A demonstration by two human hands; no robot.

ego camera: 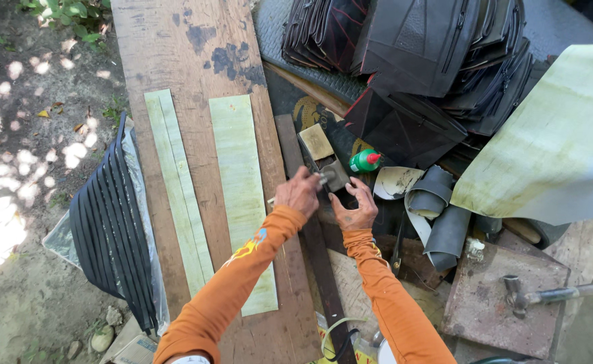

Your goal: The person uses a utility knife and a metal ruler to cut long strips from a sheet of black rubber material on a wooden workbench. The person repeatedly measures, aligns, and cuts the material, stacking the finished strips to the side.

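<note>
Weathered wooden board (195, 61) with two pale green strips (242, 195), a dark slat (317, 263), stacked black pieces (411, 47).

Both arms wear long, close-fitting orange sleeves that run from the lower edge of the frame up to the wrists, where the fabric ends in snug cuffs and leaves the hands bare. The left sleeve (232, 283), at lower centre, carries a small printed graphic on the forearm in yellow, with touches of red and light blue. The right sleeve (391, 296), just right of centre, shows a fainter yellowish mark near the wrist. The cloth wrinkles in fine folds along both forearms. The left hand (298, 193) and right hand (357, 205) wear no gloves.
</note>
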